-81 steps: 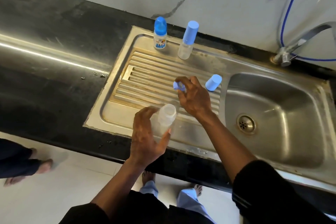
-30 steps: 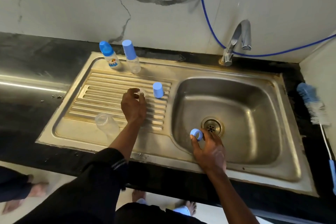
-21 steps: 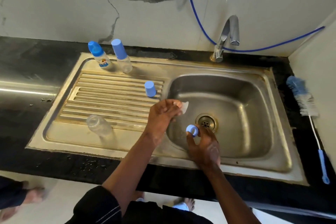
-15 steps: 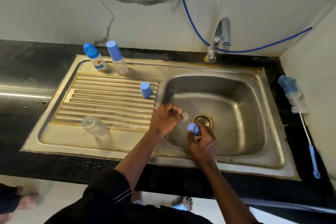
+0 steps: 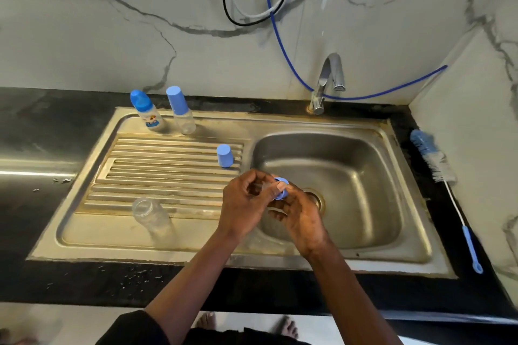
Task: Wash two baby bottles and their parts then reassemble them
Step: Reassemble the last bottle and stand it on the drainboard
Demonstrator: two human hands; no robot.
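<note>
Both hands meet over the left edge of the sink basin (image 5: 364, 204). My right hand (image 5: 301, 214) grips a small blue screw ring (image 5: 280, 190). My left hand (image 5: 242, 206) pinches a clear teat (image 5: 266, 186) against that ring; the teat is mostly hidden by fingers. An open clear bottle body (image 5: 151, 214) stands on the ribbed drainboard (image 5: 168, 171). A blue cap (image 5: 225, 155) stands upside down near the drainboard's right end. At the back stand a printed bottle with a blue cap (image 5: 145, 115) and a clear capped bottle (image 5: 180, 113).
The tap (image 5: 328, 81) stands behind the basin with no water running. A blue hose (image 5: 283, 45) and other cables hang on the marble wall. A blue-handled bottle brush (image 5: 445, 190) lies on the black counter at the right. The drain (image 5: 315, 199) shows beside my right hand.
My left hand has carried the clear teat from the drainboard over to the basin. It now meets the blue ring in my right hand. The view has shifted left.
</note>
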